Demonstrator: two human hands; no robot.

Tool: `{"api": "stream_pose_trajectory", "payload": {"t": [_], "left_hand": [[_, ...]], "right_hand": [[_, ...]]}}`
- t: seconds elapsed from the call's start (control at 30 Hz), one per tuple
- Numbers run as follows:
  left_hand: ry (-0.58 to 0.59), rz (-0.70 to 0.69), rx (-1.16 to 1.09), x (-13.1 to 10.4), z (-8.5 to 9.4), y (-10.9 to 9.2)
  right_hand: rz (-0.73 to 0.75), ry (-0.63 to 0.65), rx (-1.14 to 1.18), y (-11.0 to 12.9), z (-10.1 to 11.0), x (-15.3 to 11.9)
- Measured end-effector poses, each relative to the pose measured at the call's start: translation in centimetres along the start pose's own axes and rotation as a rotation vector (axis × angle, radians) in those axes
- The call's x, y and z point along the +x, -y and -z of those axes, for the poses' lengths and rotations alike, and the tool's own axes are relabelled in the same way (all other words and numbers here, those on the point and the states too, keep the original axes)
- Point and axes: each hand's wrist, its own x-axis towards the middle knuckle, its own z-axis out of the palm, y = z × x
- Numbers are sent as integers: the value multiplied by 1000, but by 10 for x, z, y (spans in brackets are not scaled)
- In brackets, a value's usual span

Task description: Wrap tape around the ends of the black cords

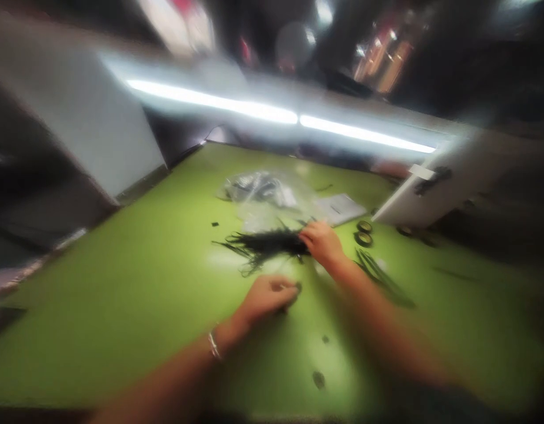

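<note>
Head view: smooth, glossy green tabletop (135, 306) under both hands; beyond them, bright tube lights (219, 103), with the room behind dark and blurred. Left hand (269, 294) pinches a small dark piece (298, 287). Right hand (321, 242) touches the right end of a bundle of thin, frayed-looking black strands (267, 241); grip: cannot tell. Crinkled clear bag (263, 191) beyond; round rolls (364, 238) right of right hand.

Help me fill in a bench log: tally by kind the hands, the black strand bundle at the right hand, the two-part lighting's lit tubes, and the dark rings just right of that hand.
Hands: 2 (left hand, right hand)
Black strand bundle: 1
Lit tubes: 2
Dark rings: 2
Total: 7
</note>
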Motion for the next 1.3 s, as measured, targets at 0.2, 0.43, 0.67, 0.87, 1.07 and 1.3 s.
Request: {"api": "stream_pose_trajectory", "payload": {"t": [0.2,0.43,0.67,0.87,1.07,1.3], "left_hand": [[-128,-16,-198,1,-1,-8],[-108,-10,-307,-2,-8,-8],[-195,-24,-346,-2,-11,-7],[-201,-28,-312,-4,-11,-11],[-187,-35,-368,-4,-9,-11],[-173,-40,-334,-5,-10,-13]], "right_hand": [[-150,-78,229,12,27,-42],[-160,-133,681,61,18,-98],[-193,-151,647,68,3,-103],[-65,-188,595,65,1,-104],[-63,-212,577,66,1,-105],[7,-187,421,58,-2,-104]]}}
